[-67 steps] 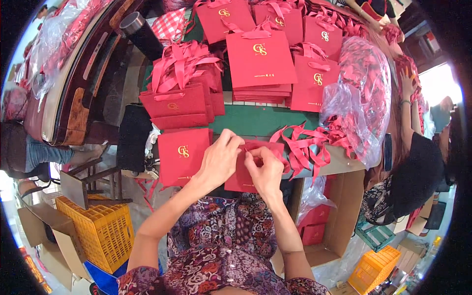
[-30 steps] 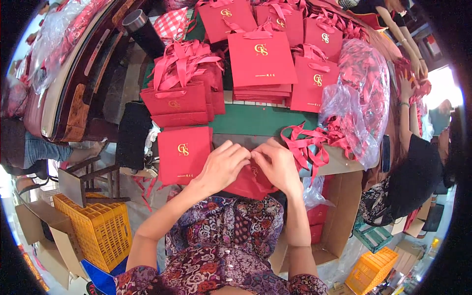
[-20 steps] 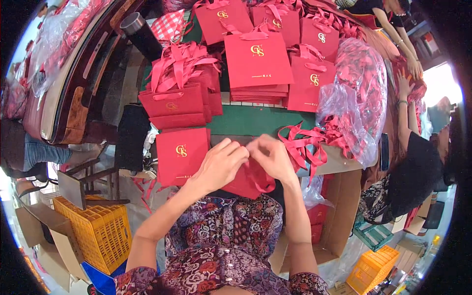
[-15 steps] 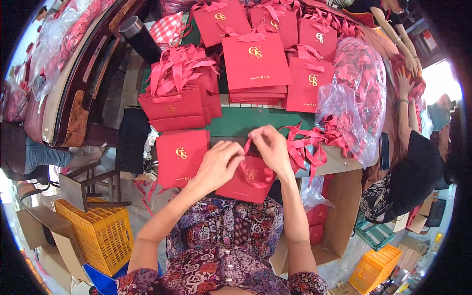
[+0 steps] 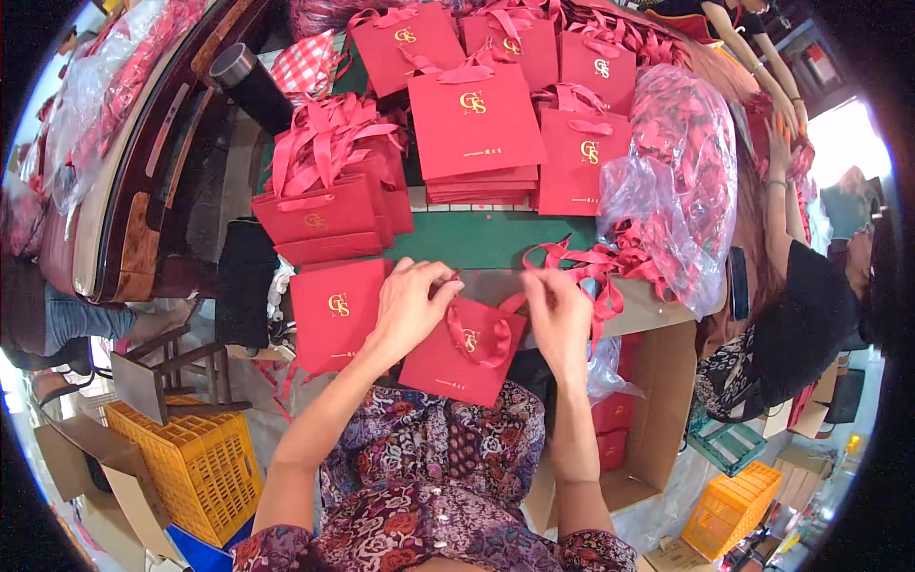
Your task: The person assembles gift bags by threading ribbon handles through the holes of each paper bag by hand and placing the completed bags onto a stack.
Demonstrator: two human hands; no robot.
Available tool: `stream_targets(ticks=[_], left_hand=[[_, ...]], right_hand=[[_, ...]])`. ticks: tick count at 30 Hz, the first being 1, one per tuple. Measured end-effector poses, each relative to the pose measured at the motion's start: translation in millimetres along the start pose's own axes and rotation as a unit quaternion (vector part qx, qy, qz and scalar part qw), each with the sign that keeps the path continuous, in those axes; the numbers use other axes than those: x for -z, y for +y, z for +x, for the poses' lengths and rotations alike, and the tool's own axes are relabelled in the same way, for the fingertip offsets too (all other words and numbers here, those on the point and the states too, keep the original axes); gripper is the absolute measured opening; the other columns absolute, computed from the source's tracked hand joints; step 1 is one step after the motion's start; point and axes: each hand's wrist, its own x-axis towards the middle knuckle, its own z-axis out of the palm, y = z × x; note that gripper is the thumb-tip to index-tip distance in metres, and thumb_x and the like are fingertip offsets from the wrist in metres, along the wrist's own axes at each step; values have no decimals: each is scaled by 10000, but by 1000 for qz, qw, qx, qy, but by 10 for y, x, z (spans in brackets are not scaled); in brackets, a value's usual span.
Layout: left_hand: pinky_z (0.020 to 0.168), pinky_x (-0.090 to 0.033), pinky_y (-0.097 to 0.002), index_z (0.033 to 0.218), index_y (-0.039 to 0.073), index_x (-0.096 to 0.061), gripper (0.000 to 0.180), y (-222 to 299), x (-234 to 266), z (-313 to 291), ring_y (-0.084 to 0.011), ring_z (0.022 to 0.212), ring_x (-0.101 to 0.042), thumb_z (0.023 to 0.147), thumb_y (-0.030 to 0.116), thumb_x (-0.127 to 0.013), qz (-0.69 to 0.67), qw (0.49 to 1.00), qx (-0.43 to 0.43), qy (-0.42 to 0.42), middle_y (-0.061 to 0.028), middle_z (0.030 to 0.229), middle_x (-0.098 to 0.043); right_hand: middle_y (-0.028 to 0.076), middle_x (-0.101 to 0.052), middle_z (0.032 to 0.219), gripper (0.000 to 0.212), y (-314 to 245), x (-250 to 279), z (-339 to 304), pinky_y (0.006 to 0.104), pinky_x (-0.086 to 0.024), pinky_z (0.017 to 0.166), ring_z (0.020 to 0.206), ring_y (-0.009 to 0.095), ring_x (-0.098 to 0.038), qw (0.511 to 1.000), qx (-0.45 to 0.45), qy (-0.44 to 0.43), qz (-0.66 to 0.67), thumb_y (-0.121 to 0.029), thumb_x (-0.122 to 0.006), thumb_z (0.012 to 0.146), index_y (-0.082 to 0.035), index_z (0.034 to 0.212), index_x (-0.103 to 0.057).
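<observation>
A small red paper gift bag point(image 5: 446, 374) with a gold emblem lies tilted just above my lap, at the near edge of the table. Its red ribbon handle point(image 5: 493, 351) loops across its front. At the bag's upper left corner my left hand point(image 5: 412, 303) is closed, thumb and index finger pinching there. My right hand point(image 5: 560, 319) pinches the ribbon by the upper right corner; the fingertips are slightly blurred. Left of the bag lies a flat stack of red bags point(image 5: 324, 329), partly behind my left forearm. Loose red ribbons point(image 5: 610, 276) lie right of my right hand.
Finished-looking red bags with ribbons point(image 5: 477, 129) stand in piles at the back. A clear plastic sack of ribbons point(image 5: 681, 172) sits on the right, and a dark tumbler point(image 5: 253, 91) at back left. An open cardboard box point(image 5: 662, 410) stands below right. Another person's arm point(image 5: 780, 205) reaches in.
My right hand has moved a little right and down, drawing the ribbon toward the bag's right corner. The bag has shifted slightly left and nearer to me, and the view has turned a little.
</observation>
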Motion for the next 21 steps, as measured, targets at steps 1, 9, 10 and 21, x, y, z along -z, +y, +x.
stream_targets(ticks=[1,9,10,21], left_hand=[[740,-497,-415,845,37,-704,164,-5,6,-13,-304,823,-594,846,199,-735,0,1000,-13,14,-98,803,-700],[720,-495,-404,838,40,-700,158,76,70,-48,-295,821,-584,845,193,-740,36,998,-45,36,-94,812,-698],[718,-493,-406,833,39,-699,162,91,61,-48,-295,818,-581,847,196,-739,32,997,-56,44,-95,813,-697],[777,-468,-411,834,41,-740,179,104,-2,-61,-304,810,-559,876,208,-693,-87,994,-15,-66,-109,791,-677]], right_hand=[[132,-663,707,218,-10,92,-49,323,-481,597,629,185,-636,999,-27,12,-37,-188,-690,933,27,910,-714],[161,-658,653,301,106,-58,-58,466,-502,562,609,358,-658,974,-1,19,-227,-315,-752,858,-60,719,-675],[161,-658,653,301,153,-95,-46,466,-502,562,609,358,-658,974,-1,20,-227,-315,-752,858,-60,719,-675],[56,-673,730,109,-41,-108,-74,278,-487,608,670,104,-634,983,-96,-93,128,-97,-695,913,4,922,-654]])
